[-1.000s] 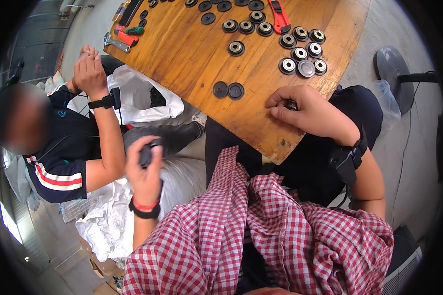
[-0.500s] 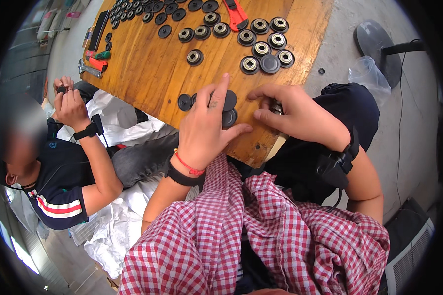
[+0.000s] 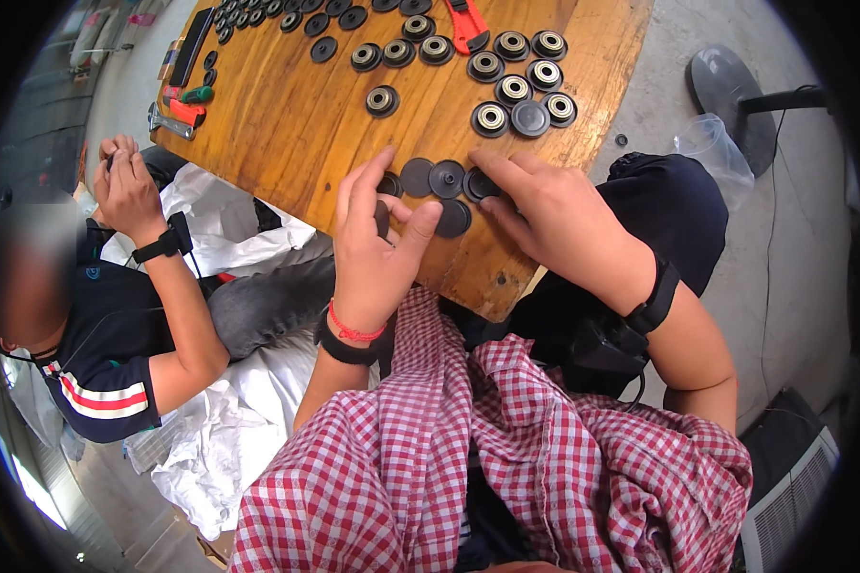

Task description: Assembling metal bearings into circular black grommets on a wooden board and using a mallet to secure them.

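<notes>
Several flat black plastic discs lie near the table's front corner: one with a small centre knob [image 3: 446, 179], a plain one [image 3: 416, 178] to its left and another [image 3: 453, 219] below. My left hand [image 3: 365, 253] is curled at their left, with a dark disc [image 3: 382, 219] partly hidden between its thumb and fingers. A further disc [image 3: 390, 184] shows beside its fingertips. On the right, my right hand [image 3: 554, 205] pinches the edge of a black disc [image 3: 481, 183] at table level; its other fingers are bent under and partly hidden.
Farther back stand black discs with metal bearings [image 3: 514, 90], a plain disc [image 3: 529, 119] and a red cutter [image 3: 468, 27]. Tools, including a green-handled one [image 3: 198, 95], lie along the left edge. A co-worker's hands [image 3: 129, 191] hold a small dark piece at left.
My left hand has drawn back leftward and curled, uncovering the discs. My right hand has moved left onto a disc; the metal piece earlier in it no longer shows.
</notes>
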Tool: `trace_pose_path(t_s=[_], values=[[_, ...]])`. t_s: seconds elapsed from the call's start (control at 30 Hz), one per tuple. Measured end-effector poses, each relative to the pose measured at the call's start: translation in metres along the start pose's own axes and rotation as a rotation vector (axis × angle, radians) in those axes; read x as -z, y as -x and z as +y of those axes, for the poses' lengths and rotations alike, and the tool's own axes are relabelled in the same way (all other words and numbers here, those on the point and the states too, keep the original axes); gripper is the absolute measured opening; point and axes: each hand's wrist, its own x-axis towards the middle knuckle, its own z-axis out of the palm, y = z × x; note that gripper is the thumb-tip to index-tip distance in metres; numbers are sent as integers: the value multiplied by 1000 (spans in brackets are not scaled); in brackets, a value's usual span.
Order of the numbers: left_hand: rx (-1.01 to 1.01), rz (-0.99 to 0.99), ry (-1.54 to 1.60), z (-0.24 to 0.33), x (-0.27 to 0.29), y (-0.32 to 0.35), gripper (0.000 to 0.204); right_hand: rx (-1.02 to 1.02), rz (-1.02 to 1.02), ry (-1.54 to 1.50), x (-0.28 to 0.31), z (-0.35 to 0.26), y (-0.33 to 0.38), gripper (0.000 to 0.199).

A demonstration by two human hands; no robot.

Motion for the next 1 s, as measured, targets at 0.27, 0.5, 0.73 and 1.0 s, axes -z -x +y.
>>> trace_pose_path(t_s=[0.27, 0.5, 0.73, 1.0], values=[[232, 263, 1268, -17, 15, -3, 36, -65, -24, 135, 1, -5, 0, 35], [117, 305, 886, -16, -7, 4, 36, -12, 12, 58, 6, -22, 3, 35], [-199, 196, 185, -17, -13, 23, 29, -6, -9, -12, 2, -17, 3, 27], [-120, 232, -144, -23, 9, 20, 39, -30, 47, -7, 8, -18, 5, 26]])
